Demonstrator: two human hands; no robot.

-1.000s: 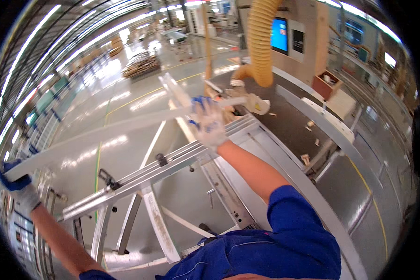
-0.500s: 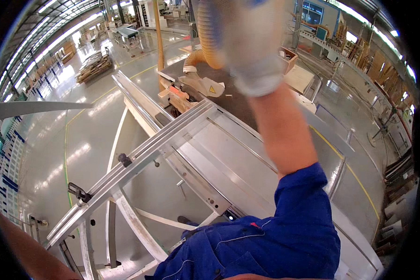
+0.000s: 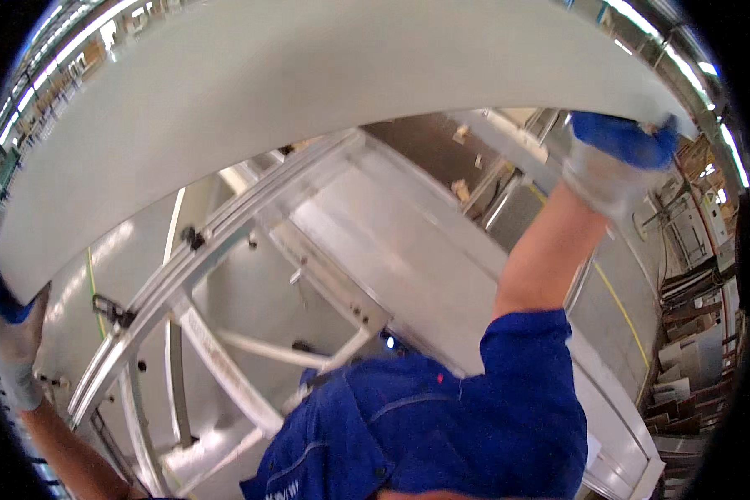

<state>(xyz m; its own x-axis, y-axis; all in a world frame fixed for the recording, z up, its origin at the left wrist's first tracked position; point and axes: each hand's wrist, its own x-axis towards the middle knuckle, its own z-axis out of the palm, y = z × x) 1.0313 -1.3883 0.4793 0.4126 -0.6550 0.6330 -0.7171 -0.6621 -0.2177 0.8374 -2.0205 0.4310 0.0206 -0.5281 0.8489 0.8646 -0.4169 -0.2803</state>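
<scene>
A large pale grey panel (image 3: pixel 308 83) spans the upper part of the view, raised above the machine with its near edge curving across the picture. My left hand (image 3: pixel 12 325), in a white and blue work glove, grips the panel's left corner. The other end is held by my right hand (image 3: pixel 621 162) in a matching glove, its fingers curled at the edge. Below lies the metal sliding table (image 3: pixel 400 225) of a panel saw, crossed by an aluminium fence rail (image 3: pixel 233 212). The panel hides most of the saw's far side.
Black clamp-like stops (image 3: pixel 112 312) sit on the fence rail, over an open metal support frame (image 3: pixel 225 367). Part of the brown worktop (image 3: pixel 429 146) shows past the panel, with small offcuts on it. Stacked boards (image 3: pixel 692 367) stand at the right.
The panel has swung into view across the top, where only a thin strip showed at the left. My right hand has moved right onto its edge; my left hand has come into view.
</scene>
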